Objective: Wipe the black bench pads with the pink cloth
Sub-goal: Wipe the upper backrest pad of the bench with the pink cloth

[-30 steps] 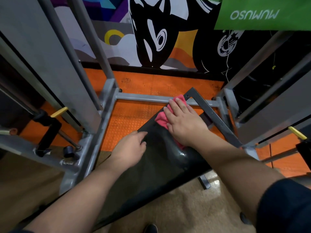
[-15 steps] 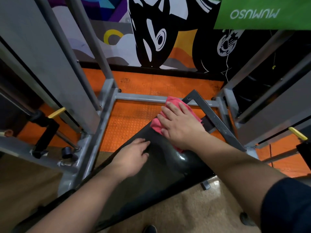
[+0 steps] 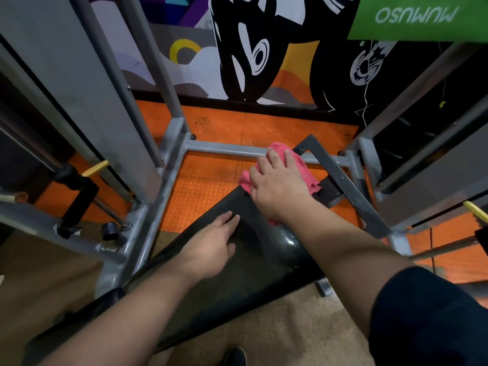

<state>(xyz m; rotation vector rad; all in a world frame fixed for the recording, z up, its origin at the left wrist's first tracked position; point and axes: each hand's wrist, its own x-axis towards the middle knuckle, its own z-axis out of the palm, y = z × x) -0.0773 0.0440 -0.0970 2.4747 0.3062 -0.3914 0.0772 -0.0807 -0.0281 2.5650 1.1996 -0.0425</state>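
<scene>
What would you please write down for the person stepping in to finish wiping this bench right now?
Right hand: flat on the pink cloth, pressing it onto the far end of the black bench pad.
Left hand: open, resting on the pad nearer you, holding nothing.
Done: cannot tell how much is already clean; the cloth is at the far end.
Left: wipe the rest of the pad toward you, including under the left hand, then any other pads; none show in this view.

Crumpled pink cloth (image 3: 303,167) at far end of glossy black bench pad (image 3: 237,281).
</scene>
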